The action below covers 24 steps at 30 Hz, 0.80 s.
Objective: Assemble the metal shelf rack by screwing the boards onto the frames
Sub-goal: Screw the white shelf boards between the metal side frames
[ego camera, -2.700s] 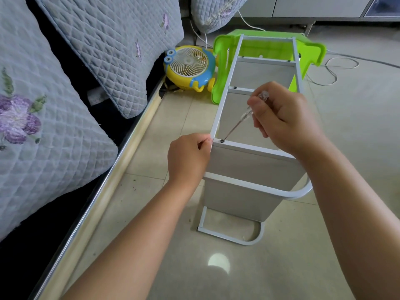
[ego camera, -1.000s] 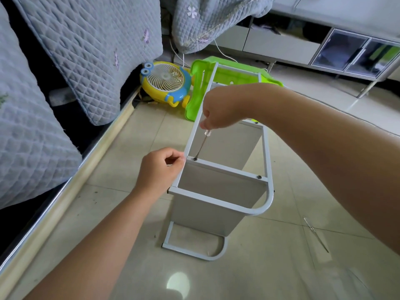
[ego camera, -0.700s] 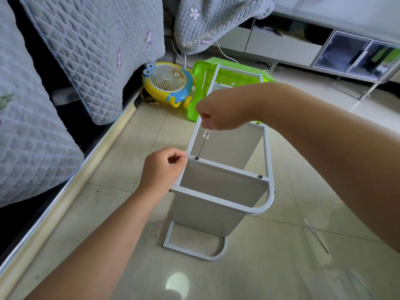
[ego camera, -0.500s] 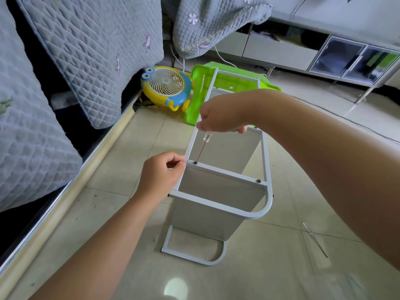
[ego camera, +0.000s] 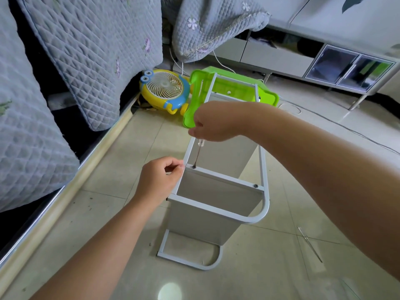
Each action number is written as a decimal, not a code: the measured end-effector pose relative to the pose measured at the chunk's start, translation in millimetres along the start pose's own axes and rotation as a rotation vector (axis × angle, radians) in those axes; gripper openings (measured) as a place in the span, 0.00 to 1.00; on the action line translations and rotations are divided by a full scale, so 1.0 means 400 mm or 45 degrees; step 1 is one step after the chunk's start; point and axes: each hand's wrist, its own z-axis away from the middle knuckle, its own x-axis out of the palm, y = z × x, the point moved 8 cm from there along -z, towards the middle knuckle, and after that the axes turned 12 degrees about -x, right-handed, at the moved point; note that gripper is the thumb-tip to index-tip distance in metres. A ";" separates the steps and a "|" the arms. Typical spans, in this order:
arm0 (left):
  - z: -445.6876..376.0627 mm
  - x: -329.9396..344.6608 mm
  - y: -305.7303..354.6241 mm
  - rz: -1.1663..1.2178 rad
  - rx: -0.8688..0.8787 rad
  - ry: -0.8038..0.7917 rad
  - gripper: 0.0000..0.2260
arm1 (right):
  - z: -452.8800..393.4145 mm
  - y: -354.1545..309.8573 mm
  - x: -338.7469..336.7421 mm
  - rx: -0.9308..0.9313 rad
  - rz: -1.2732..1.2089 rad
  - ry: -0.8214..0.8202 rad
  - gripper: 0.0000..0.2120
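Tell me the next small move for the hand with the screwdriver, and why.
Probably keep turning the screwdriver in place. The right hand grips its handle from above, its tip sits on the screw at the board's left corner, and the left hand pinches the frame beside it. The screw at the right corner already looks seated; whether the left one is tight cannot be told.

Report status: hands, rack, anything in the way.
Right hand grips screwdriver, tip on the left-corner screw. Left hand pinches the frame beside it. Right-corner screw seated. Nothing blocking.
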 end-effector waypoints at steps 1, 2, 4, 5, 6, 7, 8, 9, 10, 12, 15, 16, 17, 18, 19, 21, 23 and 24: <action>-0.001 0.000 -0.001 0.006 0.000 -0.001 0.06 | 0.008 -0.004 0.001 -0.009 0.004 -0.031 0.13; -0.003 0.000 -0.002 0.014 -0.004 -0.006 0.06 | 0.015 -0.007 0.002 -0.018 0.006 -0.054 0.10; -0.007 0.001 -0.005 0.027 -0.011 -0.024 0.06 | 0.026 -0.012 0.004 -0.041 0.039 -0.101 0.08; -0.007 0.002 -0.005 0.027 -0.011 -0.036 0.06 | 0.031 -0.013 0.002 -0.050 0.062 -0.104 0.06; -0.008 0.004 -0.005 0.026 -0.008 -0.047 0.06 | 0.031 -0.010 -0.001 -0.053 0.098 -0.093 0.05; -0.008 0.005 -0.005 0.028 -0.009 -0.055 0.06 | 0.030 -0.011 -0.005 -0.064 0.137 -0.073 0.04; -0.007 0.005 -0.006 0.032 -0.012 -0.059 0.06 | 0.026 -0.011 -0.008 -0.074 0.178 -0.042 0.07; -0.007 0.004 -0.006 0.034 -0.016 -0.062 0.06 | 0.021 -0.010 -0.009 -0.075 0.214 -0.006 0.10; -0.005 0.002 -0.006 0.037 -0.018 -0.063 0.06 | 0.015 -0.006 -0.006 -0.067 0.230 0.031 0.11; -0.003 0.002 -0.009 0.047 -0.019 -0.060 0.06 | 0.008 0.008 0.005 -0.018 0.223 0.063 0.11; -0.003 0.002 -0.010 0.049 -0.014 -0.052 0.06 | 0.018 0.019 0.016 0.041 0.208 0.014 0.16; -0.004 0.003 -0.010 0.049 -0.014 -0.051 0.06 | 0.022 0.012 0.016 0.021 0.226 -0.008 0.17; -0.005 0.004 -0.009 0.052 -0.015 -0.048 0.06 | 0.027 0.000 0.012 -0.023 0.255 -0.021 0.17; -0.005 0.003 -0.009 0.052 -0.015 -0.044 0.06 | 0.028 -0.013 0.009 -0.078 0.292 -0.028 0.16; -0.004 0.003 -0.009 0.045 -0.010 -0.042 0.06 | 0.028 -0.024 0.008 -0.134 0.333 -0.036 0.14; -0.002 0.001 -0.010 0.033 0.002 -0.028 0.06 | 0.026 -0.034 0.011 -0.209 0.410 -0.070 0.12; 0.002 -0.001 -0.009 0.037 0.009 -0.017 0.07 | 0.021 -0.028 0.009 -0.208 0.442 -0.077 0.14; 0.003 -0.001 -0.008 0.040 0.010 -0.017 0.06 | 0.018 -0.021 0.009 -0.179 0.431 -0.083 0.15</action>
